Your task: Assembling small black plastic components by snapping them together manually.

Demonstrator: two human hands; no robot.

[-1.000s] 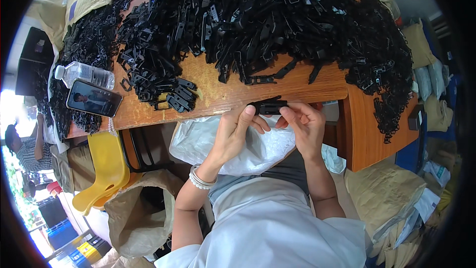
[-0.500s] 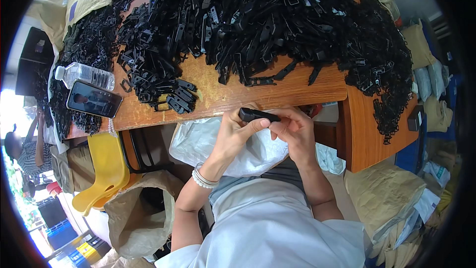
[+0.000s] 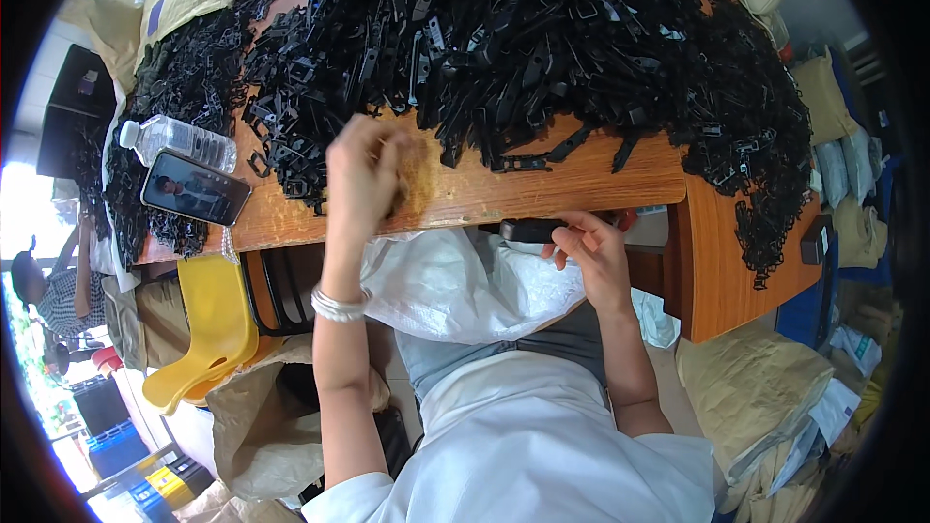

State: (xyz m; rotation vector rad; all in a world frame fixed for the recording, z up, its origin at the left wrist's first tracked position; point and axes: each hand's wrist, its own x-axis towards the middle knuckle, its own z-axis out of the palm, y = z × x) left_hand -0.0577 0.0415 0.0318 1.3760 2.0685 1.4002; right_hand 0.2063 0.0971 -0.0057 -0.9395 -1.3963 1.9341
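Observation:
My right hand (image 3: 593, 254) is closed on one end of an oblong black plastic part (image 3: 525, 230), just off the table's front edge. The part points left, above the white plastic sack (image 3: 426, 295) across my lap. My left hand (image 3: 356, 169), with a pale bracelet at its wrist, is over the table by the near edge of the black parts pile (image 3: 523, 58). Motion smears its fingers, and whether they hold anything does not show. The parts directly beside it are mostly hidden behind the hand.
A phone (image 3: 196, 188) and a clear bottle (image 3: 179, 142) lie on parts at the left of the wooden table (image 3: 465, 196). A yellow chair (image 3: 215, 324) and an open paper sack (image 3: 266, 426) stand left of me. More sacks (image 3: 756, 378) are at right.
My left hand has let go of the black part and moved forward and left to the parts on the table. The right hand has shifted slightly right and down, keeping the part.

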